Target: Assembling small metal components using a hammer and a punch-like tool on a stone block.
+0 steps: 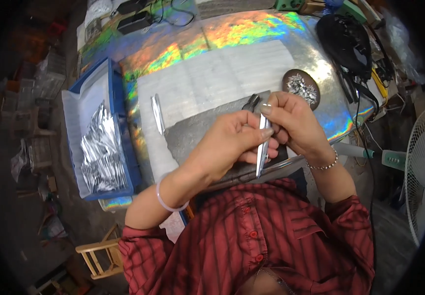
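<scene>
My left hand (227,142) is closed around a slim, shiny silver metal piece (260,160), held lengthwise between thumb and fingers with its lower end pointing toward my body. Right beside it, my right hand (295,120) pinches a tiny silver pin-like piece (266,104) between thumb and forefinger, close to the upper end of the slim piece. Whether the two pieces touch, I cannot tell. Behind the hands a dark tool or fixture (252,102) lies on a grey slab (193,128); the hands partly cover it.
A blue tray (131,167) at the left holds many slim silver pieces. A single silver piece (157,115) lies on white paper (212,73). A brown round dish (287,81) holds small silver bits. A black bag-like object (345,42) and a fan (421,167) are at right.
</scene>
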The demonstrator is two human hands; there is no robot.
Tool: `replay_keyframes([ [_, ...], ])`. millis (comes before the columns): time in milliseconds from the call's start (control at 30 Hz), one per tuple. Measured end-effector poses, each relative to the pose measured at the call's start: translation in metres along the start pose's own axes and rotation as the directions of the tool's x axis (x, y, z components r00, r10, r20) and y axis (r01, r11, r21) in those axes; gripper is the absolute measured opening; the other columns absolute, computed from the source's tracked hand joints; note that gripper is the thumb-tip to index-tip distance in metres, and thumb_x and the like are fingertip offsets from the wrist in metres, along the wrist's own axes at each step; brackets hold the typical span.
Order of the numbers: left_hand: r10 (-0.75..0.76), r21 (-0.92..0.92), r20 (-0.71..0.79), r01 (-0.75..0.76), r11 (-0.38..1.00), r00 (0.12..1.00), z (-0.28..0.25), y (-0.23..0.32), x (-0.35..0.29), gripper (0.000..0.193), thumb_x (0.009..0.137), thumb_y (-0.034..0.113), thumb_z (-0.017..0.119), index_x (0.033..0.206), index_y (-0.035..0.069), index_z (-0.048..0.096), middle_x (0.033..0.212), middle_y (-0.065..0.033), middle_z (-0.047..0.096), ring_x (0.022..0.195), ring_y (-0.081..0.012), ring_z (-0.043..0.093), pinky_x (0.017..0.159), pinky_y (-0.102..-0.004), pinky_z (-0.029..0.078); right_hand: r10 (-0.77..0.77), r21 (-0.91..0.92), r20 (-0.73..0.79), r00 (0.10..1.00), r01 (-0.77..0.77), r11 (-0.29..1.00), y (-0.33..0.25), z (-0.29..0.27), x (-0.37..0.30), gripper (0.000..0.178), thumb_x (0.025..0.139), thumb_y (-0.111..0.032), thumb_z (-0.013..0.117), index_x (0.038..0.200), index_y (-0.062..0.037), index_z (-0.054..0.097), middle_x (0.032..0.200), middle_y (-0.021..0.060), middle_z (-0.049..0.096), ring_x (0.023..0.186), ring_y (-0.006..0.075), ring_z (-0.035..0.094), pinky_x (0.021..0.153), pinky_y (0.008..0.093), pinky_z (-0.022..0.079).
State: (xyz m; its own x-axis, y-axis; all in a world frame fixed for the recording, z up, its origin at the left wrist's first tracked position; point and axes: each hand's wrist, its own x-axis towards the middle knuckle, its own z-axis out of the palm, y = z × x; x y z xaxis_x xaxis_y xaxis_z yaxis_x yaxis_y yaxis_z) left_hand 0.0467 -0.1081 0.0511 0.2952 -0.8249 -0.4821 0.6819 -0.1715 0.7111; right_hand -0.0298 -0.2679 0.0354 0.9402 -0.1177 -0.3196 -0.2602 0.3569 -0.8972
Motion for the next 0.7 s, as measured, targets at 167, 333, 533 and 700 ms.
replay_keyframes([
  [167,0.360,0.202,-0.138,-0.330,0.922,0.923,-0.008,-0.009,-0.020,0.014,0.083,0.005,0.058,0.096,0.001,0.054,0.098,-0.0088,0.058,0.086,-0.0170,0.059,0.069,-0.0269,0.050,-0.223,-0.301,-0.187,0.957,0.161,0.940,-0.035,-0.077,-0.021,0.013,0.086,-0.015,0.055,0.079,-0.0071,0.048,0.061,0.0031,0.057,0.044,0.0038,0.048,0.041,0.0155,0.037],
  [333,0.532,0.116,-0.322,-0.525,0.843,0.783,-0.008,-0.019,-0.037,0.014,0.082,0.000,0.059,0.094,0.001,0.052,0.091,-0.0068,0.058,0.074,-0.0100,0.056,0.066,-0.0232,0.047,-0.510,-0.871,-0.388,0.768,-0.125,0.475,0.001,-0.189,-0.005,0.016,0.080,-0.013,0.056,0.077,0.0013,0.050,0.060,0.0112,0.055,0.056,0.0220,0.055,0.051,0.0343,0.041],
  [533,0.426,-0.398,-0.374,-0.557,0.729,0.824,-0.012,-0.038,-0.034,0.009,0.084,0.000,0.056,0.087,0.004,0.048,0.090,-0.0104,0.056,0.078,-0.0180,0.063,0.065,-0.0250,0.056,-0.639,-0.930,-0.234,0.732,0.023,0.368,0.011,-0.146,-0.005,0.023,0.079,-0.006,0.058,0.101,-0.0014,0.054,0.084,0.0118,0.059,0.065,0.0218,0.058,0.057,0.0322,0.046],
  [700,0.313,-0.473,-0.317,-0.435,0.766,0.895,-0.002,-0.056,-0.028,0.009,0.084,0.000,0.056,0.082,0.005,0.049,0.089,-0.0117,0.058,0.081,-0.0179,0.063,0.067,-0.0243,0.056,-0.174,-0.029,0.128,0.976,0.179,0.983,0.018,-0.006,-0.038,0.029,0.082,-0.001,0.060,0.110,0.0012,0.054,0.090,0.0046,0.060,0.063,0.0058,0.054,0.056,0.0181,0.044],
])
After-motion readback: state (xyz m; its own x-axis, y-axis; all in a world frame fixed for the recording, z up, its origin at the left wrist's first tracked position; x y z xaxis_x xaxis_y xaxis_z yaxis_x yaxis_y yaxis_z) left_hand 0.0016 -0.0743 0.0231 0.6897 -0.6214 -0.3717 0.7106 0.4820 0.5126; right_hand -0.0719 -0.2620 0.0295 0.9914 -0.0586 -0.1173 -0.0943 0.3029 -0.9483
